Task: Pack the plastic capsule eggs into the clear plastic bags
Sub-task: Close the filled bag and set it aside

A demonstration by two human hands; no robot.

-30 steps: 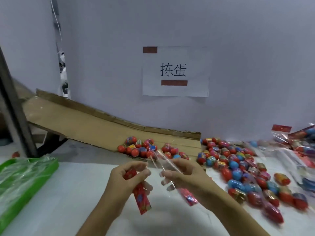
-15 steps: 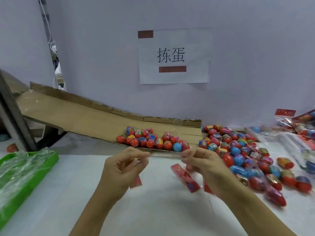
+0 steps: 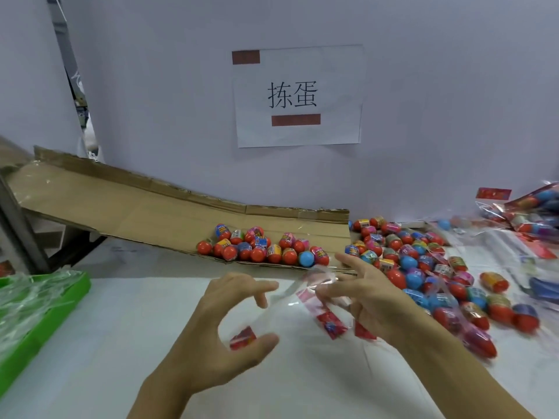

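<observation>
Clear bag held by my right hand; left hand half-open, empty, ready to spread its mouth for eggs.

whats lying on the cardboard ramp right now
A cluster of capsule eggs sits at the lower end of the cardboard ramp, mostly red, one plain blue. The upper slope is bare. Whatever lies under the ramp is hidden by the cardboard itself.
</observation>
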